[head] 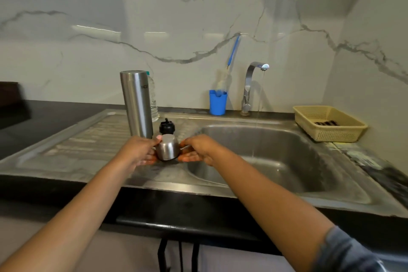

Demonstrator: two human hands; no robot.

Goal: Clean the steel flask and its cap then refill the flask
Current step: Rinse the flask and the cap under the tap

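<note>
The cap [168, 147] is held between both hands low over the drainboard [88, 139], just left of the basin [287, 161]. The grip of the left hand [141, 150] is clamped on it, with the thumb on the flat top and the fingers beneath. The grip of the right hand [198, 150] is closed on the opposite side, with the fingers cupped under the lower edge. The flask [136, 104] stands upright on the drainboard just behind the left hand, and a black stopper [167, 127] sits just beside it, behind the cap. Whether the flask's mouth is up or down cannot be told. A thin stream falls from the tap [254, 79] into the basin, well to the right of the cap. The step in hand is judged to be the washing of the cap, with the flask not yet taken up. For the next move the cap would have to be carried right and turned so that its hollow meets the stream. A brush [231, 55] stands in a blue cup [218, 102] beside the tap, should scrubbing be wanted. Open room is offered over the basin, and nothing stands between cap and stream. Room is tight behind the hands, where the tall flask could be tipped by a backward knock. The counter's [26, 121] front edge lies near below the wrists, so a cap let slip could roll off it. A basket [329, 132] at the far right lies well apart from that path.
</note>
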